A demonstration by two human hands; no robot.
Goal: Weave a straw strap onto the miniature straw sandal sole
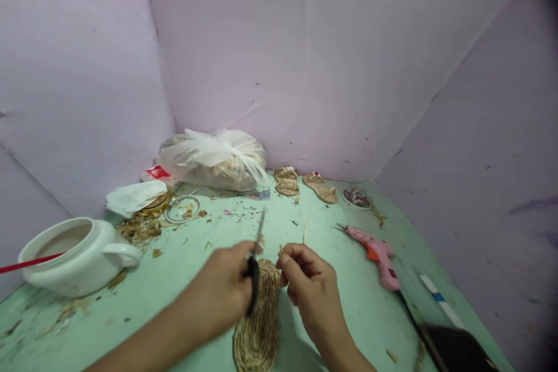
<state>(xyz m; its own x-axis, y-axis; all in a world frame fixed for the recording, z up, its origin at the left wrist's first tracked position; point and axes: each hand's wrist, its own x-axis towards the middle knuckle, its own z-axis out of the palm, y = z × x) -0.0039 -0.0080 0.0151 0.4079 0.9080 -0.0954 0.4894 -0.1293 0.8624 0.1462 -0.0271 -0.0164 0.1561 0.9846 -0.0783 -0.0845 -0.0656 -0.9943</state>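
Observation:
My left hand (229, 279) is closed around a pair of scissors (253, 285) with black handles, the blades pointing up and away from me. Between the fingertips of my right hand (307, 279) is pinched a thin straw-coloured strip (281, 250). Below and between both hands lies a shoe-sole-shaped piece of coiled, woven straw (260, 337); my left hand and the scissors cover part of its left edge. Whether the strip joins the woven sole cannot be made out.
At the left stands a white pot (87, 273) with a red stick in it. A tied plastic bag (218, 163) and two small woven sandals (286, 181) line the back wall. A pink glue gun (377, 253) lies right, near a dark object (457, 349). Plant scraps (146, 229) litter the table.

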